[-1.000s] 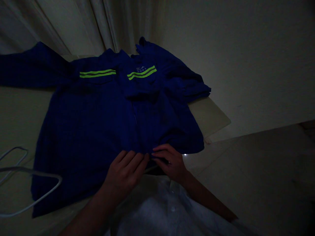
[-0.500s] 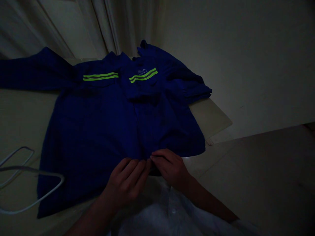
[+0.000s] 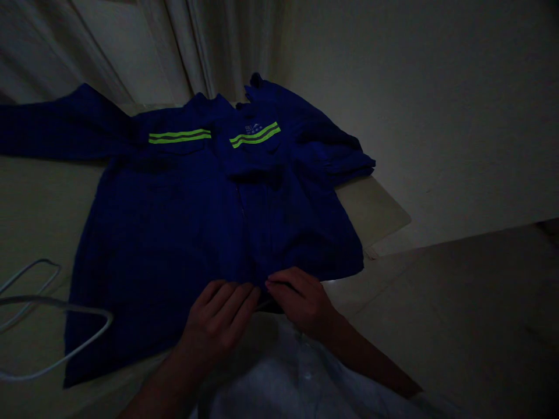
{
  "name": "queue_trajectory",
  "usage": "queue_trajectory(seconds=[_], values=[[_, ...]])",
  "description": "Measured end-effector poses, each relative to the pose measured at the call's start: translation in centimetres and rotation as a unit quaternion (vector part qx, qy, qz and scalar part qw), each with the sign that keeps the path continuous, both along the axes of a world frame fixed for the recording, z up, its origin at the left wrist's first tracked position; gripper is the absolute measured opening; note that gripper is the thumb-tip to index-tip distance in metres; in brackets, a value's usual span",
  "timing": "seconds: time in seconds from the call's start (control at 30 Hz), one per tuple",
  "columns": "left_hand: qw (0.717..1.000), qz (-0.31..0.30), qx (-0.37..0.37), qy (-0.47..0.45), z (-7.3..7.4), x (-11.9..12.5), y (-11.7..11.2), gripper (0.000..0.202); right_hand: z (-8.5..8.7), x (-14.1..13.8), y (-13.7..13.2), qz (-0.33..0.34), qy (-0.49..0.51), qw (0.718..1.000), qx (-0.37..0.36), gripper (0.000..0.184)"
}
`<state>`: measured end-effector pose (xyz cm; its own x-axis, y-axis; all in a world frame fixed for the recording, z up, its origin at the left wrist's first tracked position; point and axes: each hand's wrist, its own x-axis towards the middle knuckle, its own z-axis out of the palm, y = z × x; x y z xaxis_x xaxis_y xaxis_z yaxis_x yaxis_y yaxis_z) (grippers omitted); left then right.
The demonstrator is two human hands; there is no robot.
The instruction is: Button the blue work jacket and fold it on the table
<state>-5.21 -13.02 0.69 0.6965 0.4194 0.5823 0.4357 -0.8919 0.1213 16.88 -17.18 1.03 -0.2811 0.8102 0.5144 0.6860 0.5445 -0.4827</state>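
Note:
A dark blue work jacket (image 3: 174,221) with yellow-green reflective stripes (image 3: 255,134) on the chest lies spread flat on a pale table (image 3: 375,209), collar away from me. Both hands meet at the bottom hem where the front opening ends. My left hand (image 3: 218,320) rests there with fingers together and curled, pressing the left edge of the hem. My right hand (image 3: 301,299) pinches the right edge of the hem right beside it. The scene is very dim and what lies between the fingertips is hard to see.
A white clothes hanger (image 3: 52,331) lies on the table at the left, next to the jacket. Pale curtains (image 3: 196,46) hang behind the table. A wall (image 3: 414,116) and floor (image 3: 458,314) are on the right.
Both hands stay together at the hem, shifting only slightly. The view has drifted a little, and the jacket has not moved.

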Motion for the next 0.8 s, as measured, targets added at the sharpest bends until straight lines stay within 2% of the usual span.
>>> queue_trajectory(seconds=[0.1, 0.2, 0.33, 0.43, 0.53, 0.8], values=[[1.000, 0.005, 0.013, 0.003, -0.1, -0.1, -0.1, 0.023, 0.1, 0.0, 0.1, 0.008, 0.035, 0.998, -0.044, 0.015], [1.000, 0.010, -0.004, -0.010, -0.1, -0.2, -0.2, 0.025, 0.4, 0.3, 0.3, 0.038, 0.106, 0.986, -0.125, 0.006], [1.000, 0.007, -0.019, -0.023, -0.1, -0.4, -0.4, 0.026, 1.2, 0.7, 0.5, 0.034, 0.184, 0.963, -0.195, 0.016], [1.000, 0.004, -0.021, -0.021, -0.4, -0.6, -0.5, 0.026, 1.3, 0.7, 0.7, 0.020, 0.217, 0.952, -0.217, 0.008], [0.999, -0.002, -0.027, -0.016, -0.7, -0.8, -0.6, 0.026, 1.0, 0.6, 0.9, 0.016, 0.232, 0.946, -0.226, 0.008], [1.000, -0.003, -0.028, -0.007, -0.7, -0.7, -0.8, 0.025, 0.7, 0.4, 0.8, 0.015, 0.237, 0.946, -0.221, 0.006]])
